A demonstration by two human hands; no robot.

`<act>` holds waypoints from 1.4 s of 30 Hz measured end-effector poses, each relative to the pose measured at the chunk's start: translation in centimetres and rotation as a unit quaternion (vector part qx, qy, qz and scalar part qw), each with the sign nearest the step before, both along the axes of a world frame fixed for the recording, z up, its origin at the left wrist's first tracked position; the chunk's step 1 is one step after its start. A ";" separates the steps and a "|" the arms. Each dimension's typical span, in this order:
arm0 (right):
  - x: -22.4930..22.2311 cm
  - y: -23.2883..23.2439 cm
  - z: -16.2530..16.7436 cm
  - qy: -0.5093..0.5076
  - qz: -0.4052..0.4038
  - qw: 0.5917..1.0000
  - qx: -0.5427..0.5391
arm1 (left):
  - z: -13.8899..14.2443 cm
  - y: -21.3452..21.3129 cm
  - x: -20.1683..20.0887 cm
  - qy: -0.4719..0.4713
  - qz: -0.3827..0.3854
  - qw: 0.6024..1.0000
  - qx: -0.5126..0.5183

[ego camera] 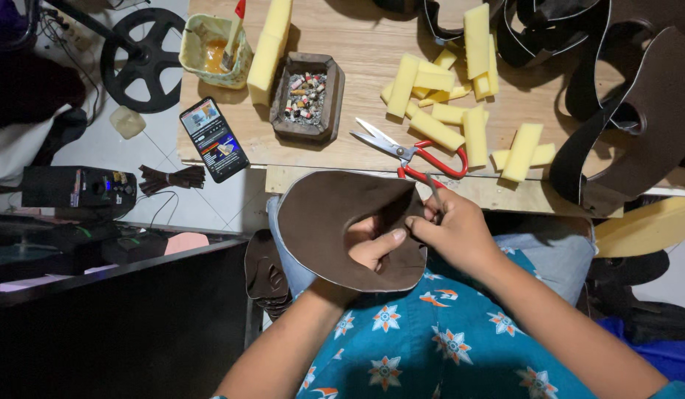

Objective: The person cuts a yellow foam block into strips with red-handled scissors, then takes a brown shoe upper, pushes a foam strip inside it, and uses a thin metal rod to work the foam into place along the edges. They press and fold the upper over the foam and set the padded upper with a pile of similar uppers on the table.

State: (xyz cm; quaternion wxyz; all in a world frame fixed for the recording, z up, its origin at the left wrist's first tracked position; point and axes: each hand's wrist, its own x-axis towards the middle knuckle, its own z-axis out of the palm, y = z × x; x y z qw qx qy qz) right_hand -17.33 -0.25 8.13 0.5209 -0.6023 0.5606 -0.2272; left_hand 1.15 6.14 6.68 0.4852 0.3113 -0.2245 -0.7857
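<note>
1. Brown leather piece [335, 214], horseshoe-shaped with a pale edge line, held over the lap just near of the wooden worktop [357, 44]; head view, looking down.
2. Left hand [372, 247] lies under the leather piece and shows through its cut-out, the thumb pressed onto the inner edge, so its fingers are closed on the leather.
3. Right hand [457, 233] pinches a thin dark tool [433, 193] at the same inner edge, fingers closed round it. The tip is hidden behind the fingers, and what kind of tool it is cannot be told.
4. Judgement for the step: keep the left thumb just beside the point being worked, so the soft leather stays taut and flat. Turn the piece with the left hand rather than stretching the right wrist. Follow the pale edge line closely.
5. Red-handled scissors [412, 151] lie open on the worktop's near edge, just far of the right hand.
6. Yellow foam strips [460, 111] are scattered on the worktop to the right, and a taller foam block [270, 44] stands further left.
7. Glue pot with brush [215, 52], a filled ashtray [307, 96] and a phone [214, 139] sit at the left of the worktop.
8. More dark leather cut-outs [645, 111] are piled at far right.
</note>
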 end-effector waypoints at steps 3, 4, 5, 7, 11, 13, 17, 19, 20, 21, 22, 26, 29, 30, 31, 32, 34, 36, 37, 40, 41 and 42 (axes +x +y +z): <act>0.3 -0.2 -0.6 -0.049 -0.024 0.998 0.031 | -1.4 0.2 -0.2 0.003 -0.002 0.998 0.069; 0.3 -0.3 -0.7 -0.066 -0.032 0.997 0.036 | -1.7 0.2 -0.2 0.009 -0.001 0.996 0.088; 0.4 -0.3 -0.8 -0.079 -0.034 0.995 0.057 | -2.0 0.3 -0.2 0.015 0.000 0.994 0.106; 0.5 -0.4 -1.0 -0.106 -0.036 0.989 0.098 | -2.4 0.3 -0.2 0.020 -0.002 0.993 0.116; 0.4 -0.3 -0.9 -0.089 -0.020 0.994 0.060 | -2.5 0.3 -0.4 0.025 -0.025 0.997 0.076; 0.1 -0.3 -0.8 -0.036 -0.013 0.998 0.048 | -2.4 0.1 -0.6 -0.014 -0.016 1.000 0.022; 0.1 -0.4 -0.6 -0.068 -0.018 0.997 0.032 | -1.5 -0.3 -0.6 0.020 -0.039 0.996 0.074; 0.4 -0.5 -0.3 -0.073 -0.020 0.997 0.022 | -0.3 -0.3 -0.3 -0.083 -0.028 0.995 -0.041; 0.6 -0.6 0.0 -0.080 -0.017 0.996 0.018 | 0.4 -0.4 -0.3 -0.134 -0.023 0.986 -0.099; 0.7 -0.7 0.5 -0.087 -0.014 0.996 0.014 | 1.2 -0.4 -0.3 -0.183 -0.027 0.977 -0.107; 0.8 -0.8 1.0 -0.094 -0.010 0.996 0.009 | 2.0 -0.4 -0.3 -0.231 -0.031 0.966 -0.114; -0.4 -1.2 4.5 -0.041 0.008 0.994 -0.099 | 5.0 0.6 1.4 -0.048 0.042 0.992 0.111; -1.9 -1.3 6.7 -0.052 0.063 0.965 -0.249 | 5.5 -0.1 2.4 0.104 0.000 0.992 0.070; -2.0 -0.8 7.0 -0.047 0.070 0.952 -0.295 | 5.6 0.2 2.6 -0.068 0.030 0.996 -0.052; -2.2 -0.3 7.2 -0.042 0.078 0.936 -0.340 | 5.8 0.7 2.9 -0.236 0.058 0.955 -0.171; -2.3 0.2 7.3 -0.060 0.061 0.962 -0.260 | 5.9 1.3 3.1 -0.394 0.084 0.871 -0.282; -2.2 1.1 6.9 -0.096 0.027 0.990 -0.095 | 5.8 2.0 3.5 -0.520 0.080 0.797 -0.297; -1.8 1.4 6.3 -0.098 0.044 0.988 -0.109 | 5.7 2.6 3.9 -0.584 0.096 0.732 -0.336; -1.7 1.4 6.0 -0.098 0.053 0.987 -0.116 | 5.5 2.8 4.0 -0.588 0.116 0.710 -0.370; -1.2 1.4 5.2 -0.073 0.052 0.988 -0.122 | 4.9 3.1 3.9 -0.267 0.037 0.931 -0.246; -1.1 1.5 5.1 -0.078 0.049 0.988 -0.127 | 4.7 3.1 3.8 -0.081 -0.017 0.986 -0.146; -1.0 1.6 5.1 -0.082 0.044 0.987 -0.132 | 4.6 3.1 3.7 -0.105 0.026 0.989 -0.105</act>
